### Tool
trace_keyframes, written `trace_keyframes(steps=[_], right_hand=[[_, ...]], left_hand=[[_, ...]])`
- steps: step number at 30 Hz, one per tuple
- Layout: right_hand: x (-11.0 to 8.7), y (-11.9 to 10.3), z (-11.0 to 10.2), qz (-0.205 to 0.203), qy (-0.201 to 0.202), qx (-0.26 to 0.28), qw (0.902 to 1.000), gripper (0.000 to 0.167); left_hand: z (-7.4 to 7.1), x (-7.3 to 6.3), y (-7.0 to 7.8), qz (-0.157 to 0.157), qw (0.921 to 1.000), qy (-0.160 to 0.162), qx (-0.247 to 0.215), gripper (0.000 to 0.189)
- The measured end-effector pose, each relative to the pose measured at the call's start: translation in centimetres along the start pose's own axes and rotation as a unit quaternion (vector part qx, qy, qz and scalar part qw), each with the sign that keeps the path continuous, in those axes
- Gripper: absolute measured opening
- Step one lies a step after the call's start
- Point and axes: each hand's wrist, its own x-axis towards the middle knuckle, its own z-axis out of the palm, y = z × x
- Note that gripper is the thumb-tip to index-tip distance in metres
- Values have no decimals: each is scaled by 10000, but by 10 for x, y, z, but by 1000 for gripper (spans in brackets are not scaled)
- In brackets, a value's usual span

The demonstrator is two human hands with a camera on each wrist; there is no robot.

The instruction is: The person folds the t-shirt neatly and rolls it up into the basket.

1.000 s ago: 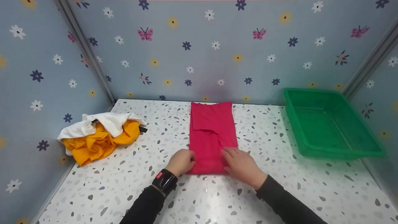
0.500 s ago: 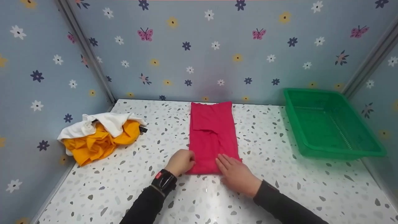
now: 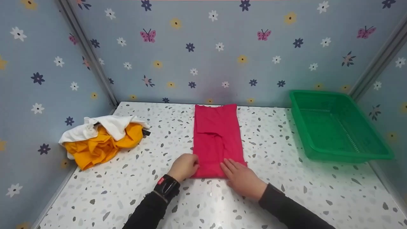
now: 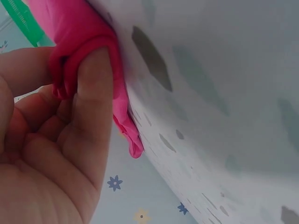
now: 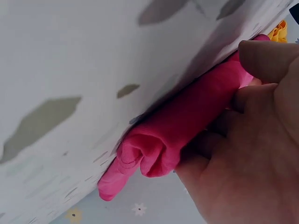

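Note:
A bright pink garment, folded into a long narrow strip, lies flat in the middle of the table with its near end turned over in layers. At its near left corner my left hand pinches the folded edge; in the left wrist view one finger goes under the pink layers and the thumb lies against them. My right hand rests on the near right part, fingers straight and side by side on the cloth. The right wrist view shows the rolled-looking near end beside that hand, with the thumb along its front.
On the left, a crumpled heap holds a white cloth over an orange-yellow cloth, against the side wall. A green plastic basket stands at the right. Flower-patterned walls enclose the speckled table at the back and sides.
My right hand has slid a little left and nearer, its fingers now flat on the cloth and the garment's near right corner more exposed. The left hand has kept its place.

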Motion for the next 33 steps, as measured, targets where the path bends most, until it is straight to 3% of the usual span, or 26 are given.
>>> trace_keyframes(steps=[7, 12, 19, 22, 28, 30, 33], right_hand=[[2, 1, 0, 35, -176, 78, 9998, 67], [2, 2, 0, 31, -220, 58, 9997, 67], [2, 2, 1, -19, -164, -25, 9999, 66], [3, 2, 2, 36, -215, 64, 9997, 66], [3, 2, 2, 14, -156, 138, 9998, 64], [3, 2, 2, -21, -113, 91, 9999, 63], [3, 3, 2, -40, -51, 65, 10000, 62]], left_hand=[[-1, -5, 1, 146, 9993, 255, 236, 9], [-1, -8, 2, 255, 9948, 561, 816, 13], [1, -10, 3, 165, 9875, 689, 1406, 10], [1, -15, 6, 435, 9780, 874, 1843, 7], [8, -32, 12, 1534, 9457, 1562, 2401, 9], [10, -36, 13, 1776, 9403, 1589, 2432, 14], [12, -39, 11, 1885, 9380, 1389, 2556, 19]])
